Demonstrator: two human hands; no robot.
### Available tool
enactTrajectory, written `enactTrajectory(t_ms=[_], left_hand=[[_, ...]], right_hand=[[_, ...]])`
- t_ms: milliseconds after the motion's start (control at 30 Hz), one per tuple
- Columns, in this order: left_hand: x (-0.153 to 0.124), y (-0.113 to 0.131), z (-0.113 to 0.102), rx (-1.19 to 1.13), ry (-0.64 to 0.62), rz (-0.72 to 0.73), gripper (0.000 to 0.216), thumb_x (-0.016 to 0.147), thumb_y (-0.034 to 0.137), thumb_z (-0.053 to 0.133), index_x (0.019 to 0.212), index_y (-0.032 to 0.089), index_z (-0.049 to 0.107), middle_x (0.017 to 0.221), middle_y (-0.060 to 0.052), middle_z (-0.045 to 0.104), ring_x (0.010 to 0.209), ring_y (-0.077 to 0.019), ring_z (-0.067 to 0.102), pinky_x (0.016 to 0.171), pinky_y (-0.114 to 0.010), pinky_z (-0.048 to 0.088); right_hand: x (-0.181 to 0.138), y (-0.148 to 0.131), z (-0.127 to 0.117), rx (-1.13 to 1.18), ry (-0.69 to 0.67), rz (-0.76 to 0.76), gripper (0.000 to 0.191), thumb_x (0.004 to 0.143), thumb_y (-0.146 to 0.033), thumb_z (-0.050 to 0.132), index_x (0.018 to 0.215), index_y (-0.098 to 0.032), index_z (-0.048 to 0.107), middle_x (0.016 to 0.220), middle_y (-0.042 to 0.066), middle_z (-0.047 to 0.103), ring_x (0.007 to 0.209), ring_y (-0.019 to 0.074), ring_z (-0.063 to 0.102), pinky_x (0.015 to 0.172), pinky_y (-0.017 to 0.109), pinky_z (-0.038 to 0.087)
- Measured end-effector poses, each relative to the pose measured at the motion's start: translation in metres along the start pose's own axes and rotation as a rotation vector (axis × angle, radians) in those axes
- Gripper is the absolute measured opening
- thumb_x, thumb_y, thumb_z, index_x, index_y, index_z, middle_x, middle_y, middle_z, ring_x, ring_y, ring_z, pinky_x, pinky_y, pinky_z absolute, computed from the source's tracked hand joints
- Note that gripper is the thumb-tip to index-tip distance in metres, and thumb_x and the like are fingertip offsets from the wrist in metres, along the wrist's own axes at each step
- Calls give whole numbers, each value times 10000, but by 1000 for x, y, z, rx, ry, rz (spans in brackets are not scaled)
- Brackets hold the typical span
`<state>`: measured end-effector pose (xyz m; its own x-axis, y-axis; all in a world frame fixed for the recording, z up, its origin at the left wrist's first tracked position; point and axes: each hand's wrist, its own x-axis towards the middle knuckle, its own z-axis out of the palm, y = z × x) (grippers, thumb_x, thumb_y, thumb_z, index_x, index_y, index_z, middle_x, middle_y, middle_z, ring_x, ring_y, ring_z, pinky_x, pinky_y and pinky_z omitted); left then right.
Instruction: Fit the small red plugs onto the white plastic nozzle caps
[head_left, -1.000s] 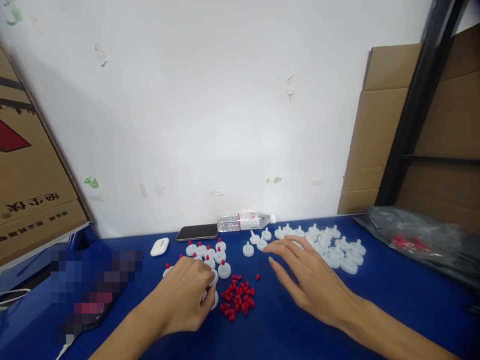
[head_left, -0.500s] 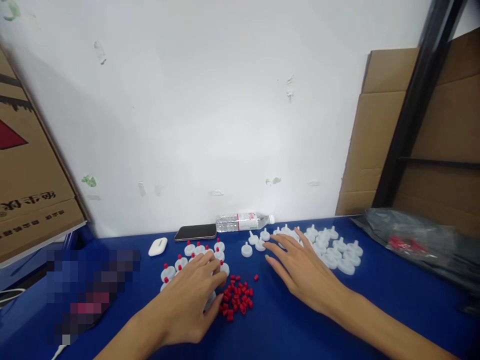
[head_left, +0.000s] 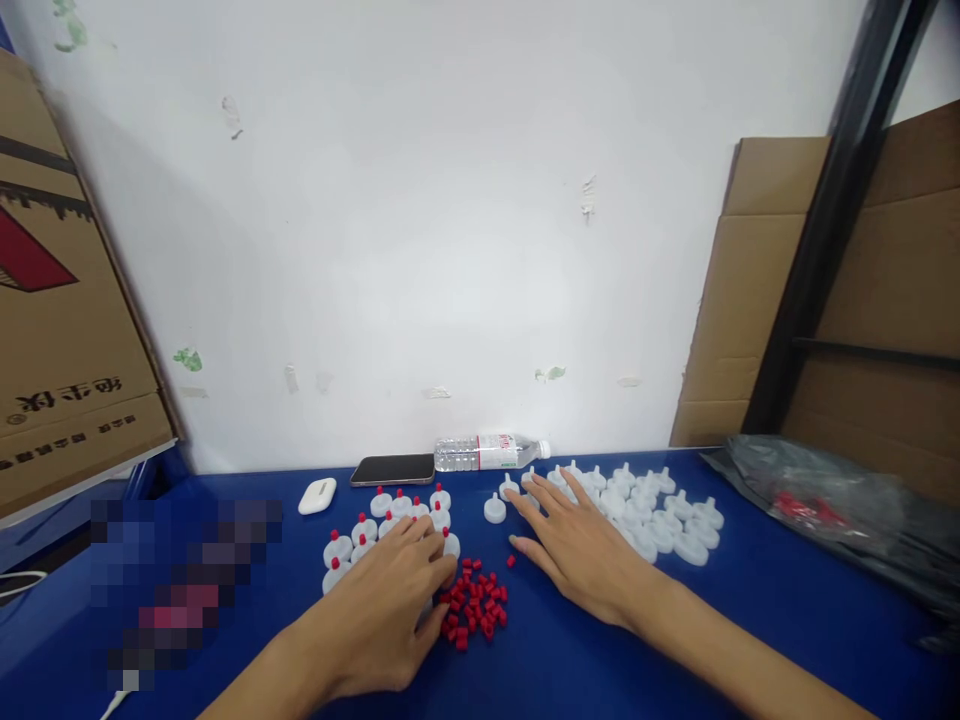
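Observation:
My left hand (head_left: 397,600) bends over a group of white plastic nozzle lids (head_left: 381,502) with red caps on their tips. Its thumb and index finger are apart at the left edge of a pile of small loose red caps (head_left: 480,600); nothing shows held between them, though some fingertips are hidden. My right hand (head_left: 577,540) is open, fingers spread, over the left side of a cluster of uncapped white nozzle lids (head_left: 667,522). Its fingertips are close to a few lids at the cluster's edge, including a lone lid (head_left: 494,509). One red cap (head_left: 511,561) lies near its thumb.
A clear water bottle (head_left: 491,453) and a phone (head_left: 392,470) lie along the wall. A white earphone case (head_left: 317,496) sits to their left. A grey plastic bag (head_left: 810,490) with red pieces is at the right. Cardboard boxes (head_left: 75,300) stand at the left side.
My right hand has shifted slightly left, towards the lids at the cluster's near-left edge. My left hand stays in about the same place. The view has tilted up slightly.

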<state>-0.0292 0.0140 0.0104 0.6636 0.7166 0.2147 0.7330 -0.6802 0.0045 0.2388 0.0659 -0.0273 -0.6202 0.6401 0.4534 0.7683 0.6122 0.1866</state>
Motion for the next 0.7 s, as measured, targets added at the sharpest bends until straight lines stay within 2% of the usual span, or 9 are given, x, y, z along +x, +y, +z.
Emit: enactTrajectory(t_ms=[67,133,300,500,600,700], left_hand=[[0,0,2,-8,-2,4,75,869,140,571,899,199,606,936,-75,609,959,-287,528,904,-471,445],[0,-1,3,-15,-19,2,76,887,141,553,892,201,601,931,-72,608,952,-284,525,887,-462,448],[2,0,0,-21,-52,-5,90,904,130,522,887,196,580,931,-72,607,948,-282,520,873,-456,447],[4,-5,-1,-34,6,-5,78,909,132,505,897,195,549,947,-65,590,939,-267,522,892,-469,437],[6,-4,-1,-57,41,13,90,915,123,492,900,195,544,960,-63,588,931,-254,527,848,-426,455],[9,-1,0,-69,79,40,114,926,114,476,888,195,546,928,-54,592,895,-237,537,796,-386,465]], right_hand=[[-3,0,-5,10,9,-11,383,1063,-268,390,1421,-208,512,1261,124,670,1239,274,605,1171,612,307],[-7,1,-8,9,15,-9,356,1040,-200,395,1356,-222,557,1204,105,681,1184,255,631,1173,600,306],[-17,5,-6,-58,0,9,340,1046,-293,423,1337,-230,587,1322,142,650,1304,333,561,1141,655,312],[-21,4,-2,-39,-18,-21,258,1003,-230,516,1248,-229,598,1007,80,739,1212,315,613,1145,659,299],[-20,2,-1,-39,34,-31,155,975,-182,555,1108,-236,615,883,42,697,1088,273,648,1150,627,306],[-18,2,2,-64,71,-62,217,914,-68,576,1044,-239,606,828,6,633,923,218,652,1159,600,307]])
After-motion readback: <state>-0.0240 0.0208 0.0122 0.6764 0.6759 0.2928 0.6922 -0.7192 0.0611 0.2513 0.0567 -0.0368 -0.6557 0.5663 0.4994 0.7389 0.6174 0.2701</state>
